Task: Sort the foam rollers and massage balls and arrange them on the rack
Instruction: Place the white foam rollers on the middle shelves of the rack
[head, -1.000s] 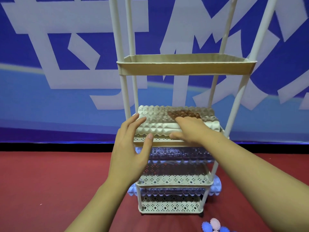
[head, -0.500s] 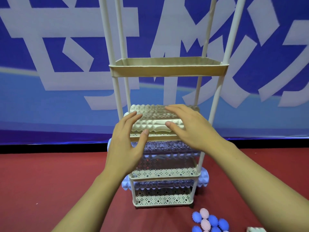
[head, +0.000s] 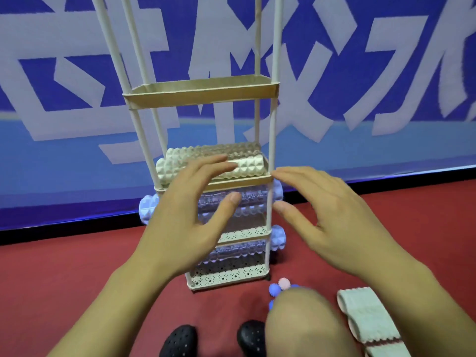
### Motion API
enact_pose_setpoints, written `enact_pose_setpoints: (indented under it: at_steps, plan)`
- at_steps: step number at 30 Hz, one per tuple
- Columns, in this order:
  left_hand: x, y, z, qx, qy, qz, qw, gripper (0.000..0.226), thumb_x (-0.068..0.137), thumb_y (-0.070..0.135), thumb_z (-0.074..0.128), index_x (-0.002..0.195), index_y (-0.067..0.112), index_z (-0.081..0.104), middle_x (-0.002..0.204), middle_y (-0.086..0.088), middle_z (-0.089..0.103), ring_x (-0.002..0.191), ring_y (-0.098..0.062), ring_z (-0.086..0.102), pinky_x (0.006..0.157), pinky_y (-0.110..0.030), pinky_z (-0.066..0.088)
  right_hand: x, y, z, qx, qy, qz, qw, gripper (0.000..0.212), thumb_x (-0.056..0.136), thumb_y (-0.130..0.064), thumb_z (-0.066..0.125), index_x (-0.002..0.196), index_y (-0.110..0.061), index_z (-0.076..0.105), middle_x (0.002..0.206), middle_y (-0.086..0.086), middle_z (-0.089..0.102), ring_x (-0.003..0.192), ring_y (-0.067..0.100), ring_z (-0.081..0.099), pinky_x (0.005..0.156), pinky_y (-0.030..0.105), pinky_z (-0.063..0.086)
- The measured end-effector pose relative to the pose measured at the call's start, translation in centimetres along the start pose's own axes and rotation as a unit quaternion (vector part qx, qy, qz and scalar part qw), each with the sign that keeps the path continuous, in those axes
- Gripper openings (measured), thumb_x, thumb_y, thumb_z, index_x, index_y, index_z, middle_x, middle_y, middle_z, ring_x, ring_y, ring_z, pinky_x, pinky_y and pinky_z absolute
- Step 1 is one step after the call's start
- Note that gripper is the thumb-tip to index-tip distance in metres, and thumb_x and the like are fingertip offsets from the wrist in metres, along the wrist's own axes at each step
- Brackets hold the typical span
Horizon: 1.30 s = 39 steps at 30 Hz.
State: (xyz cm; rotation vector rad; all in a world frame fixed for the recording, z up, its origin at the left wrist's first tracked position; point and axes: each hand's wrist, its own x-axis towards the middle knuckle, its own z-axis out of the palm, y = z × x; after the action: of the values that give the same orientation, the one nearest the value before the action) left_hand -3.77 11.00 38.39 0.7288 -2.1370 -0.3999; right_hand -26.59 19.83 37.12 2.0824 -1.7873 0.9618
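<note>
Red carpet bears a perforated rack (head: 233, 275) of knobbly foam rollers (head: 247, 167); both hands (head: 185, 217) spread.

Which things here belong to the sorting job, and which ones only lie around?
Job: rack, white rollers, blue rollers, massage balls.
Lying about: black shoes, folded cloth, blue banner.

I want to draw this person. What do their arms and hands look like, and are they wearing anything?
The left hand and the right hand are bare: no gloves, rings or watch. Both forearms are bare, with no sleeves in view. Black shoes show at the bottom.
</note>
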Motion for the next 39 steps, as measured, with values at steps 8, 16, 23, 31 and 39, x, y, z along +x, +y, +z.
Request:
enact_pose_setpoints:
  at_steps: [8, 16, 23, 31, 39]
  plan:
    - [-1.8, 9.0, 8.2, -0.031, -0.087, 0.054, 0.994, 0.048, 0.095, 0.052, 0.056, 0.140, 0.035, 0.057, 0.148, 0.020, 0.048, 0.142, -0.002, 0.043, 0.117, -0.030, 0.037, -10.1, 2.6, -5.1, -0.056, 0.029, 0.146, 0.987, 0.048, 0.100, -0.045, 0.052, 0.144, -0.025, 0.057, 0.143, -0.011, 0.059, 0.132, 0.012, 0.053, 0.105, 0.026, 0.034]
    - [-4.5, 16.0, 19.1, -0.121, -0.157, 0.055, 0.979, 0.049, 0.094, 0.055, 0.052, 0.139, 0.036, 0.056, 0.142, 0.022, 0.051, 0.136, -0.003, 0.048, 0.114, -0.030, 0.039, -21.9, 6.4, -8.5, -0.046, 0.060, 0.346, 0.935, 0.049, 0.099, -0.049, 0.048, 0.143, -0.031, 0.056, 0.144, -0.017, 0.056, 0.131, 0.007, 0.051, 0.108, 0.035, 0.041]
    - [-8.5, 17.8, 28.6, -0.204, -0.207, -0.045, 0.956, 0.044, 0.094, 0.049, 0.058, 0.134, 0.033, 0.060, 0.133, 0.021, 0.057, 0.127, -0.001, 0.053, 0.108, -0.017, 0.038, -28.3, 10.0, -7.5, -0.039, 0.052, 0.469, 0.881, 0.043, 0.102, -0.044, 0.053, 0.144, -0.035, 0.053, 0.145, -0.019, 0.053, 0.131, 0.007, 0.048, 0.109, 0.032, 0.038]
    - [-8.7, 18.4, 37.2, -0.351, -0.231, -0.231, 0.877, 0.024, 0.098, 0.034, 0.070, 0.119, 0.039, 0.062, 0.121, 0.023, 0.064, 0.113, 0.009, 0.058, 0.089, -0.007, 0.042, -32.8, 15.7, -2.3, -0.030, 0.016, 0.546, 0.837, 0.045, 0.102, -0.045, 0.056, 0.144, -0.027, 0.055, 0.144, -0.011, 0.057, 0.131, 0.017, 0.053, 0.106, 0.038, 0.043]
    - [-8.0, 14.4, 45.2, -0.311, -0.281, -0.225, 0.880, 0.026, 0.100, 0.033, 0.067, 0.126, 0.032, 0.064, 0.131, 0.016, 0.063, 0.123, 0.000, 0.056, 0.106, -0.025, 0.045, -36.9, 23.3, 5.9, 0.002, -0.093, 0.647, 0.757, 0.055, 0.102, -0.048, 0.052, 0.151, -0.024, 0.045, 0.151, 0.001, 0.051, 0.131, 0.027, 0.055, 0.098, 0.042, 0.047]
